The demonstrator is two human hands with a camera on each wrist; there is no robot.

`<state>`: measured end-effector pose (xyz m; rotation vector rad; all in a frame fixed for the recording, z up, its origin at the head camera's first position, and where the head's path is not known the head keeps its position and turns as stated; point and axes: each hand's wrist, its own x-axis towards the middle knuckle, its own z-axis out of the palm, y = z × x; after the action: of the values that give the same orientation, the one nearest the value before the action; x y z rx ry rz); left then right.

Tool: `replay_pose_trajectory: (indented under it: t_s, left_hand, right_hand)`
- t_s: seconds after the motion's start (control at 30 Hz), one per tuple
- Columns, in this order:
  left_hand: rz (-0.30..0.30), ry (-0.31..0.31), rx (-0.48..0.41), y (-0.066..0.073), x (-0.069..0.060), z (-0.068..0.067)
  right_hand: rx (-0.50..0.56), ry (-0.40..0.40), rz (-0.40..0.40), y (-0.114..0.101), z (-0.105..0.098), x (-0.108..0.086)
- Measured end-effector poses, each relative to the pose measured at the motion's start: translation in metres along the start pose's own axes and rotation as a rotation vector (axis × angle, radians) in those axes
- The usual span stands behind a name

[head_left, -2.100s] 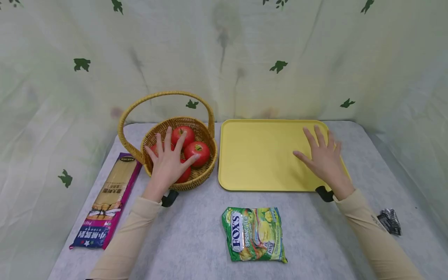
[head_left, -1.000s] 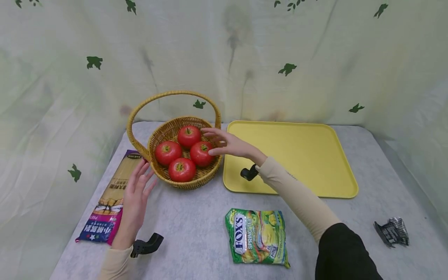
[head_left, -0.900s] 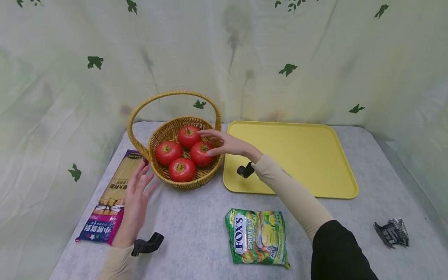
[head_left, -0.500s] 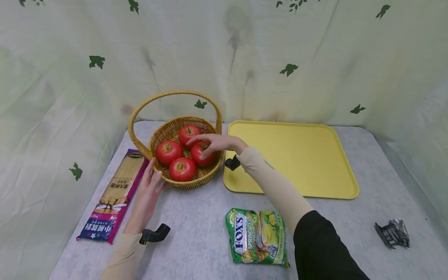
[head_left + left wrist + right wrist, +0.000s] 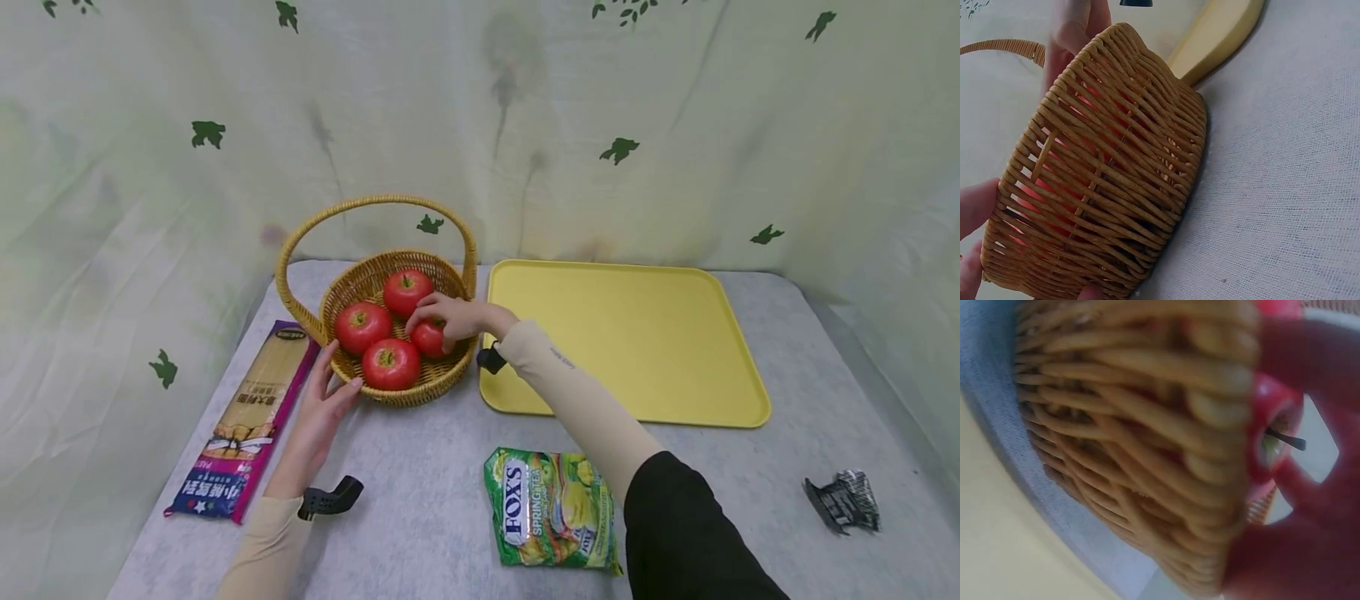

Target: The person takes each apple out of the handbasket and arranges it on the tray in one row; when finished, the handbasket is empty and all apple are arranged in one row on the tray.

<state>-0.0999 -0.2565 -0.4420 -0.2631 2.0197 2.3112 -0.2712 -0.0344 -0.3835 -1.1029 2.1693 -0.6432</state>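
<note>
A wicker basket point(image 5: 408, 395) with a tall arched handle holds several red apples point(image 5: 363, 327). From its right side my right hand point(image 5: 467, 320) reaches over the rim, fingers and thumb curled round the rightmost apple point(image 5: 427, 339). That apple's stem and red skin point(image 5: 1270, 415) show between the blurred fingers in the right wrist view. At the basket's near left side, my left hand point(image 5: 317, 423) grips the rim and wall, thumb in front. The left wrist view shows the thumb point(image 5: 977, 206) on the basket's woven edge point(image 5: 1054, 103), with other fingertips lower down, partly hidden.
A yellow tray point(image 5: 622, 342) lies right of the basket, beneath my right forearm. A spaghetti packet point(image 5: 243, 421) lies at the left. In front are a green FOX'S candy bag point(image 5: 551, 510) and, far right, a crumpled silvery-black wrapper point(image 5: 843, 502). A curtain hangs behind the table.
My right hand has crossed from above the tray into the basket and closed round an apple. My left hand has drawn back from over the apples and come onto the basket's left rim.
</note>
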Motion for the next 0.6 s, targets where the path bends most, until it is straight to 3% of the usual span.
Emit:
replay_pose_trajectory:
  t_s: [0.37, 0.5, 0.6]
  left_hand:
    - [-0.011, 0.006, 0.043, -0.002, -0.001, 0.005]
    - [-0.008, 0.011, 0.061, 0.0, -0.002, 0.004]
    - [-0.005, 0.018, 0.072, 0.001, -0.002, 0.002]
  right_hand:
    - [-0.202, 0.199, -0.061, 0.001, 0.012, -0.007]
    - [-0.195, 0.317, -0.064, 0.002, 0.007, -0.009]
    - [-0.161, 0.314, -0.058, 0.003, 0.004, -0.011]
